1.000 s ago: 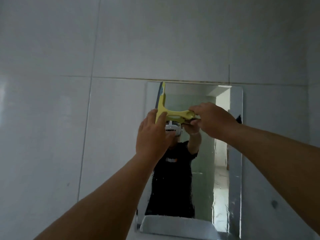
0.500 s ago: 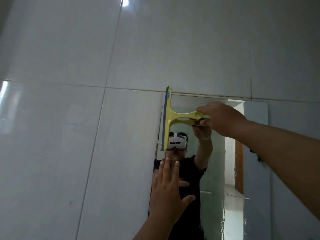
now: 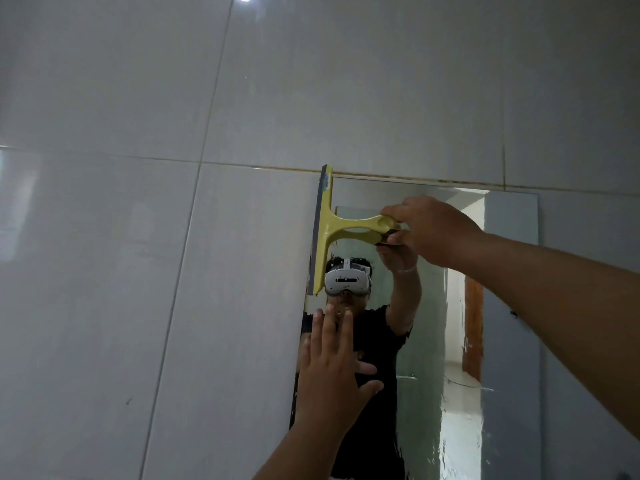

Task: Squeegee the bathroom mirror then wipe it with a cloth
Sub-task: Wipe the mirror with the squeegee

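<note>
A frameless rectangular mirror (image 3: 509, 306) hangs on the tiled wall, wet and streaky near its lower part. A yellow squeegee (image 3: 327, 230) stands with its blade upright against the mirror's top left edge. My right hand (image 3: 429, 230) grips the end of its handle from the right. My left hand (image 3: 332, 368) is flat and spread, fingers up, against the mirror's left edge below the squeegee, holding nothing. No cloth is in view.
Large glossy grey wall tiles (image 3: 138, 271) surround the mirror, with a grout line along its top edge. The mirror reflects a person in a dark shirt and a bright doorway behind.
My left hand let go of the squeegee's head and dropped to the mirror's left edge. The squeegee swung to the top left corner. The view tilted upward.
</note>
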